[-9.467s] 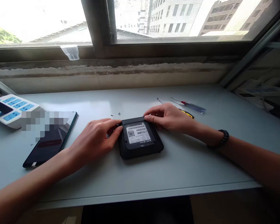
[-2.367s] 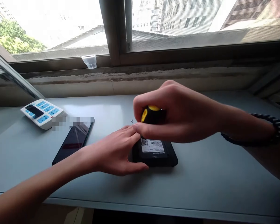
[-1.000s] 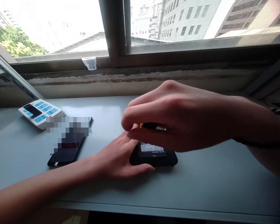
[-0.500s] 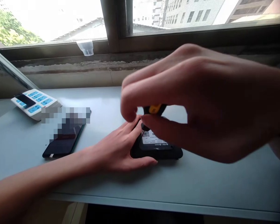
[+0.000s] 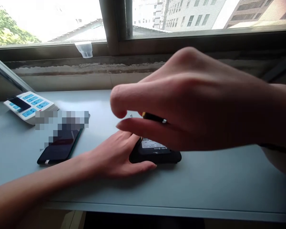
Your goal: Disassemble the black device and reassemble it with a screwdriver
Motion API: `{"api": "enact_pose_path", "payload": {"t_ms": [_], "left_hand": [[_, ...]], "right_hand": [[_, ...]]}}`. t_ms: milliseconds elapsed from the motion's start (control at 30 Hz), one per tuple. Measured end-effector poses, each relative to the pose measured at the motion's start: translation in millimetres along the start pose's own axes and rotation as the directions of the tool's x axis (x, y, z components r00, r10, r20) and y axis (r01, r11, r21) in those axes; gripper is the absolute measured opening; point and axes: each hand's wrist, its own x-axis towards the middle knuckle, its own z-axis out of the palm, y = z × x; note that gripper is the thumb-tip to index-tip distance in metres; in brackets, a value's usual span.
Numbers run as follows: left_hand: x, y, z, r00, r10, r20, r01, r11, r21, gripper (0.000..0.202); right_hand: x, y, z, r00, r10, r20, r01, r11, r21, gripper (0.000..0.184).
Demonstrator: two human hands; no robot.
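A black device (image 5: pixel 157 158) with rounded corners and a white printed label lies on the table. My left hand (image 5: pixel 115 152) rests against its left side, thumb stretched along the near edge and fingers spread; its fingertips are partly hidden. Above the device, my right hand (image 5: pixel 181 98) is curled around a black-and-yellow screwdriver (image 5: pixel 154 117), mostly covered by the fingers, with a small metal glint at one end. Index finger and thumb stand a little apart at their tips. In the gap behind them shows a tiny dark object (image 5: pixel 131 115), too small to name.
On the left, a dark phone (image 5: pixel 59 148), partly pixelated, lies on the pale table (image 5: pixel 216 187). Behind it stands a white power strip (image 5: pixel 34 103) with blue sockets. A clear plastic cup (image 5: pixel 84 50) hangs at the window frame (image 5: pixel 143 46).
My right hand has shifted left, and the screwdriver has gone from a pinch between thumb and fingers to lying tilted back in the hand. My left hand stays on the device.
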Motion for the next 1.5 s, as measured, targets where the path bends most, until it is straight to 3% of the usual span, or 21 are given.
{"api": "enact_pose_path", "payload": {"t_ms": [100, 167, 367, 533, 667, 833, 1000, 1167, 1300, 1333, 1500], "left_hand": [[0, -1, 1.2, 0.999, 0.018, -0.036, -0.017, 1.0, 0.025, 0.063], [0, -1, 2.3, 0.997, 0.041, -0.066, -0.038, 0.998, 0.04, 0.068], [-1, -2, 3.5, 0.999, 0.018, -0.049, -0.015, 0.999, 0.047, 0.072], [0, 0, 1.1, 0.998, 0.031, -0.048, -0.03, 0.999, 0.019, 0.062], [0, 0, -0.3, 0.999, 0.027, -0.018, -0.027, 1.0, 0.0, 0.053], [0, 0, 1.4, 0.997, 0.052, -0.06, -0.05, 0.998, 0.043, 0.06], [0, -1, 2.1, 1.0, -0.014, -0.023, 0.015, 0.999, 0.051, 0.063], [0, -2, 2.4, 0.999, 0.019, -0.045, -0.016, 0.998, 0.054, 0.054], [0, -1, 1.5, 0.999, 0.01, -0.035, -0.008, 0.999, 0.043, 0.058], [0, -1, 1.1, 0.999, 0.01, -0.03, -0.009, 0.999, 0.042, 0.057], [1, 2, -1.1, 1.0, 0.002, -0.009, -0.001, 0.999, 0.043, 0.054]], "right_hand": [[1, 5, 1, 0.997, 0.043, 0.071, -0.035, 0.992, -0.119, 0.017], [2, 7, 3, 0.994, 0.034, 0.102, -0.023, 0.994, -0.107, 0.011], [3, 9, 10, 0.997, 0.082, 0.0, -0.082, 0.987, -0.137, 0.015], [-1, 8, 10, 1.0, -0.029, 0.009, 0.029, 1.0, 0.008, 0.033], [-2, 5, 10, 0.999, 0.029, -0.035, -0.033, 0.993, -0.112, 0.022], [0, 4, 5, 0.994, -0.047, 0.099, 0.056, 0.994, -0.095, 0.01], [-1, 5, 2, 0.995, 0.031, 0.094, -0.009, 0.974, -0.228, 0.034], [-3, 9, 6, 0.999, -0.047, 0.027, 0.05, 0.992, -0.113, 0.016], [-2, 7, 3, 0.996, 0.012, 0.083, -0.001, 0.991, -0.13, 0.016], [-2, 6, 2, 0.995, 0.009, 0.102, 0.001, 0.995, -0.099, 0.011], [-2, 3, -3, 0.986, -0.011, 0.169, 0.005, 0.999, 0.035, 0.021]]}}
